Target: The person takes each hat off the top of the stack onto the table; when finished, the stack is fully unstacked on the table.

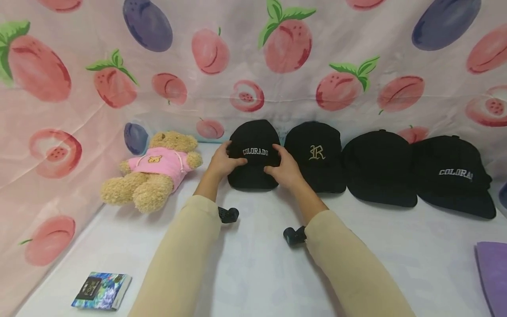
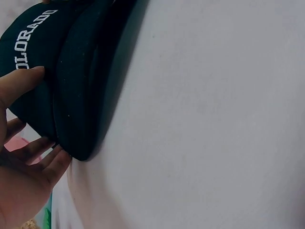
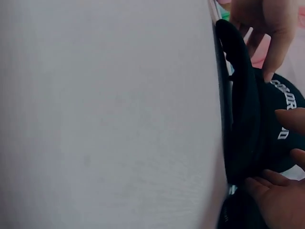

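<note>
A black baseball cap [image 1: 255, 176] with white COLORADO lettering stands at the back of the white table, brim toward me. My left hand [image 1: 224, 162] holds its left side, thumb on the front panel under the lettering. In the left wrist view, the fingers [image 2: 57, 164] of that hand reach the brim's corner. On the cap's other side my right hand [image 1: 286, 167] grips it, thumb pressed to the front. The right wrist view shows the right hand's fingers [image 3: 267, 183] low by the brim, right beside the neighbouring cap [image 3: 240, 210].
Right of the held cap stand a black cap with a gold R [image 1: 317, 169], a plain black cap [image 1: 378, 171] and another COLORADO cap [image 1: 451, 176]. A teddy bear [image 1: 158, 167] in pink sits left. A small boxed item [image 1: 101, 290] and purple item [image 1: 491, 273] lie nearer.
</note>
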Demonstrator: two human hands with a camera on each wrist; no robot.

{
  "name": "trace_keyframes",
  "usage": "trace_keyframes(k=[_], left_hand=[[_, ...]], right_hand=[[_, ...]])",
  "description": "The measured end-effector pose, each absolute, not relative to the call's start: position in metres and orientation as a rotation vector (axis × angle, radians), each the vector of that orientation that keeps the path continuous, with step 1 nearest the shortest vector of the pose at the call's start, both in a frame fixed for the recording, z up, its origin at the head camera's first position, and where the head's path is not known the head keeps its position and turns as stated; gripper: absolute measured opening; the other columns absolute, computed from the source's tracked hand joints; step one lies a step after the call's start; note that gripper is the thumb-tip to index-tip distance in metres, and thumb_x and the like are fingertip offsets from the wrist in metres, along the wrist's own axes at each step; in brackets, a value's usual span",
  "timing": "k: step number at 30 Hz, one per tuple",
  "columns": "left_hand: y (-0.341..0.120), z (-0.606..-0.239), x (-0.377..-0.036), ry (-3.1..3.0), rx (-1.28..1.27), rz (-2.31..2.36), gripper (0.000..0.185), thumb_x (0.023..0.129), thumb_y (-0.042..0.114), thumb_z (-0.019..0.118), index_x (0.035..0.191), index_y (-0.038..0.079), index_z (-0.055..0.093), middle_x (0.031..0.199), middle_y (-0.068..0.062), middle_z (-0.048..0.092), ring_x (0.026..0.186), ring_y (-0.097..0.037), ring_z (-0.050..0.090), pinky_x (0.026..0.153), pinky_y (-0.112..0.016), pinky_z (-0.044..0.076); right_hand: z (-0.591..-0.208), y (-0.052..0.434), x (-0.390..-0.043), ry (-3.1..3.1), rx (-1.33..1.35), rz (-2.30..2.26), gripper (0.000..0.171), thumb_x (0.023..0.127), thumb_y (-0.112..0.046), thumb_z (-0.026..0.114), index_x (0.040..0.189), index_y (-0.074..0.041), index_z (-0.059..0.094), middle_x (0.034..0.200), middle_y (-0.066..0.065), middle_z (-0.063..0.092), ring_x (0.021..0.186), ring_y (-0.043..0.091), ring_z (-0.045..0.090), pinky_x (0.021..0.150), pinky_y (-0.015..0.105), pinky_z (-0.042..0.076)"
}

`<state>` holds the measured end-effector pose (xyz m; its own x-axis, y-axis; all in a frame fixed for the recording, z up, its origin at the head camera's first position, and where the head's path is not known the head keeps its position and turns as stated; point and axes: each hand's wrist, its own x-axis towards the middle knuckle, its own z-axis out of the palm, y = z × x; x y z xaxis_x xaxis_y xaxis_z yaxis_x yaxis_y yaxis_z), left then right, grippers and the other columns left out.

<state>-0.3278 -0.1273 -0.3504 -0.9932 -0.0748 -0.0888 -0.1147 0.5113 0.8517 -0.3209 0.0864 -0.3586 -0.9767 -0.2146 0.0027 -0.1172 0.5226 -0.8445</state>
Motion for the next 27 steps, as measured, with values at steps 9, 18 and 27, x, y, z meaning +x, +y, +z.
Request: trace_keyframes(k=[9, 18, 27], left_hand=[[-0.117, -0.354, -0.328, 2.691, -0.158, 1.496, 0.089, 0.091, 0.022, 0.077, 0.164, 0.011, 0.027, 0.163, -0.022, 0.038, 0.152, -0.035, 0.036, 0.125, -0.047, 0.030], [-0.110, -0.349, -0.326, 2.686, -0.180, 1.484, 0.088, 0.091, 0.021, 0.075, 0.164, 0.010, 0.025, 0.164, -0.019, 0.037, 0.152, -0.033, 0.035, 0.126, -0.046, 0.029], [-0.115, -0.355, -0.333, 2.730, -0.115, 1.408, 0.090, 0.093, 0.024, 0.073, 0.165, 0.008, 0.021, 0.168, -0.018, 0.030, 0.156, -0.035, 0.028, 0.128, -0.049, 0.024]], right_hand=[[-0.358, 0.097, -0.297, 2.625, -0.317, -1.474, 0.063, 0.096, -0.018, 0.069, 0.155, -0.015, 0.046, 0.164, 0.013, 0.038, 0.152, 0.036, 0.035, 0.121, 0.055, 0.035], [-0.352, 0.110, -0.272, 2.559, -0.353, -1.567, 0.055, 0.098, -0.020, 0.067, 0.151, -0.016, 0.051, 0.165, 0.012, 0.034, 0.152, 0.037, 0.036, 0.120, 0.053, 0.037], [-0.343, 0.146, -0.246, 2.580, -0.384, -1.543, 0.053, 0.099, -0.018, 0.067, 0.150, -0.015, 0.052, 0.162, 0.013, 0.037, 0.151, 0.038, 0.038, 0.121, 0.052, 0.037]])
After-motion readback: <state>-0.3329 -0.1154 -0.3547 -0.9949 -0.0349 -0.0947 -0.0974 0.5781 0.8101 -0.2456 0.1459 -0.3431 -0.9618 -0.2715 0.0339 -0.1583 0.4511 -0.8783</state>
